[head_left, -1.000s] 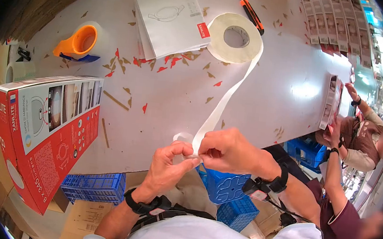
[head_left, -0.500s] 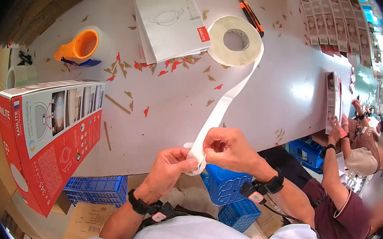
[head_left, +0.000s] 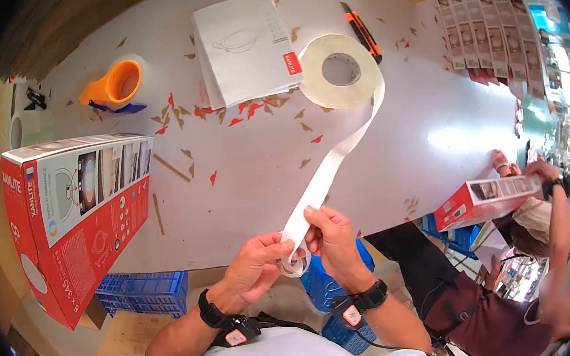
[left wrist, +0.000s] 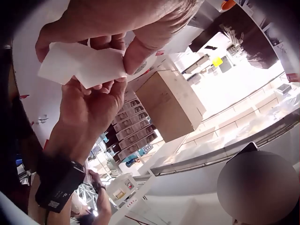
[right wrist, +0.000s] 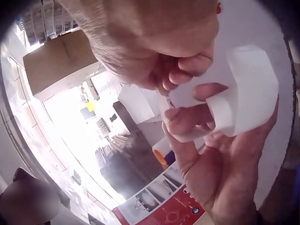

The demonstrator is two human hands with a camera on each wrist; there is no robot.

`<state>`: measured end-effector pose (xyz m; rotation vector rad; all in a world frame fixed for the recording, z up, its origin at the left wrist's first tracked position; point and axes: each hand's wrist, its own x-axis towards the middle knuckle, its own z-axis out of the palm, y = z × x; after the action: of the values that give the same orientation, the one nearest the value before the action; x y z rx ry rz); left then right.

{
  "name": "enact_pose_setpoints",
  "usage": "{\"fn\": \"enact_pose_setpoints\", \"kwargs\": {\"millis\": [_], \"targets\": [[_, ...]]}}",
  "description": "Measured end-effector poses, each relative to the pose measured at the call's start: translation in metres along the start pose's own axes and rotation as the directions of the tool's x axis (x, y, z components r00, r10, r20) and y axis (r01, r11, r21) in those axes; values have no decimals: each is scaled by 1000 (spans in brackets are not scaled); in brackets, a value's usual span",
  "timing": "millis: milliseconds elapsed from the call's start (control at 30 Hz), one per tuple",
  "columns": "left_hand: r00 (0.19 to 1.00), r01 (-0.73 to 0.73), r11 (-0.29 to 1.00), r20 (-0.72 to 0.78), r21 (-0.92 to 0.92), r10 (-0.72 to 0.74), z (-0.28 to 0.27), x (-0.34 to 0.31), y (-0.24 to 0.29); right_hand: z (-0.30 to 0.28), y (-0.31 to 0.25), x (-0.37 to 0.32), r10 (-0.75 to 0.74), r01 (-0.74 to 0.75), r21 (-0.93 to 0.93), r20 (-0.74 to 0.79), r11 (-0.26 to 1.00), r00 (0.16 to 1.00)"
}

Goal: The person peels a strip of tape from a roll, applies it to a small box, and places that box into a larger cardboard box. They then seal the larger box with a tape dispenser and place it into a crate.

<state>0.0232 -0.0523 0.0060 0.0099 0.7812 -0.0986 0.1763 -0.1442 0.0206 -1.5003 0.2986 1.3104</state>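
A roll of white tape point(head_left: 318, 63) lies flat, and its loose strip point(head_left: 323, 178) runs down over the table edge to both hands. The left hand point(head_left: 253, 272) pinches the strip between thumb and fingers; the tape's end part hangs in a loop point(head_left: 296, 268) beside it. To its right, the right hand point(head_left: 339, 247) grips the strip's edge with thumb and curled fingers. White tape point(left wrist: 101, 68) spans between the left hand point(left wrist: 117, 21) and right hand point(left wrist: 84, 112) in the left wrist view. Tape point(right wrist: 255, 89) curves round the left hand's fingers in the right wrist view, below the right hand point(right wrist: 154, 42).
A stack of leaflets point(head_left: 246, 52), a cutter point(head_left: 362, 35), an orange tape dispenser point(head_left: 118, 84) and a red-and-white box point(head_left: 79, 219) stand or lie on the table point(head_left: 250, 174) among paper scraps. Blue crates point(head_left: 141, 291) are below its edge. People handle another box point(head_left: 488, 199) at right.
The right hand has moved down slightly, its fingers turned. The left hand has shifted slightly down, with the tape loop now hanging between the hands. At right, a person's box has tilted and moved nearer.
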Motion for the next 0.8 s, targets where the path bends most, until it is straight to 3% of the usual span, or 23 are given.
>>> {"fn": "enact_pose_setpoints", "kwargs": {"millis": [267,500,800], "targets": [[998,-57,993,-23,104,59,1,10,-10,-10,-6,-7,-138,135,-40,-87,990,987],[988,-130,974,-60,187,143,0,14,-12,-9,-5,-6,-66,58,-62,-128,996,990],[966,-221,948,-83,227,245,7,14,-15,-13,1,1,-8,17,55,-150,998,989]]}}
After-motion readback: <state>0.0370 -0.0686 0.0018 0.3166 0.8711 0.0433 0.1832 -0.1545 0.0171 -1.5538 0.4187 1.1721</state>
